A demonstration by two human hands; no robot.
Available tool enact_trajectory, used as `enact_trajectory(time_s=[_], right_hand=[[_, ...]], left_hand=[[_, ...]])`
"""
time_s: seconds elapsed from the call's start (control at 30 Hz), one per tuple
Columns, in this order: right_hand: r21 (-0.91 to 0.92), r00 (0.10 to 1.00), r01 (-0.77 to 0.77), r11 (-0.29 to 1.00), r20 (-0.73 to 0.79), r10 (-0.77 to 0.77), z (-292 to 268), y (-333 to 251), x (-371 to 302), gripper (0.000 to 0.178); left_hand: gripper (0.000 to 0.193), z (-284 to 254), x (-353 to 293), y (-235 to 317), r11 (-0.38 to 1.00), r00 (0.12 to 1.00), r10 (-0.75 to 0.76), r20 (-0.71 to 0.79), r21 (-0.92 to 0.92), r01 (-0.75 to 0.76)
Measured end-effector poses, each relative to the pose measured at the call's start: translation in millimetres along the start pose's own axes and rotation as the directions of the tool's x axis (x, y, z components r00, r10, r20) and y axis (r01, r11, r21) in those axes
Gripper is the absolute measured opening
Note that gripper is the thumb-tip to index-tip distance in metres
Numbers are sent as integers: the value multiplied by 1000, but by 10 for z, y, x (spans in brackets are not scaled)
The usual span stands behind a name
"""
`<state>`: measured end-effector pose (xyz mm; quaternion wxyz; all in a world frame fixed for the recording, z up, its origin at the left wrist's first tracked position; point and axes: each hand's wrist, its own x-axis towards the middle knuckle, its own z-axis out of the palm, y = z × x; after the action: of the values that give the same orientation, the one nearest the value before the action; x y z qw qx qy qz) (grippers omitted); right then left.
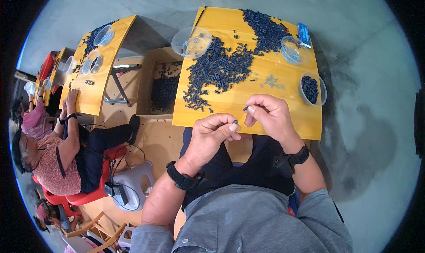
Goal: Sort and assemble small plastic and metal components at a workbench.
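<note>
Parts pile (221, 69) mid-table (234, 104), bowls (191, 41) at its left and right edges, hands (212, 131) at near edge, crate (160, 82) probably below-left.

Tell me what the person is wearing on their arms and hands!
Both hands are bare, with no gloves. The left hand has a black band, like a watch strap, around its wrist. The right hand has a black band on its wrist too. The forearms are bare, and grey short sleeves cover the upper arms.
</note>
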<state>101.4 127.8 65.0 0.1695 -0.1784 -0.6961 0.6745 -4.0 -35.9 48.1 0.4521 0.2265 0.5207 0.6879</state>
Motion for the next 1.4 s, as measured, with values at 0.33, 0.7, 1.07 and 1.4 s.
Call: enact_trajectory(time_s=[0.33, 0.7, 1.07, 1.4], right_hand=[[-140, 969, 224, 965, 135, -205, 110, -201, -105, 9], [-228, 954, 271, 935, 192, -229, 122, -214, -62, 9], [-409, 898, 419, 811, 315, -306, 102, -261, 1, 5], [-413, 949, 290, 863, 237, -206, 181, -209, -69, 6]], left_hand=[[10, -9, -13, -8, 999, 999, 3, 35, -51, -2], [9, -22, -2, -19, 997, 999, -35, 25, -75, 36], [9, 4, 3, 16, 993, 995, -102, 14, -53, 103], [10, 53, -6, -20, 996, 996, -91, -12, -7, 91]])
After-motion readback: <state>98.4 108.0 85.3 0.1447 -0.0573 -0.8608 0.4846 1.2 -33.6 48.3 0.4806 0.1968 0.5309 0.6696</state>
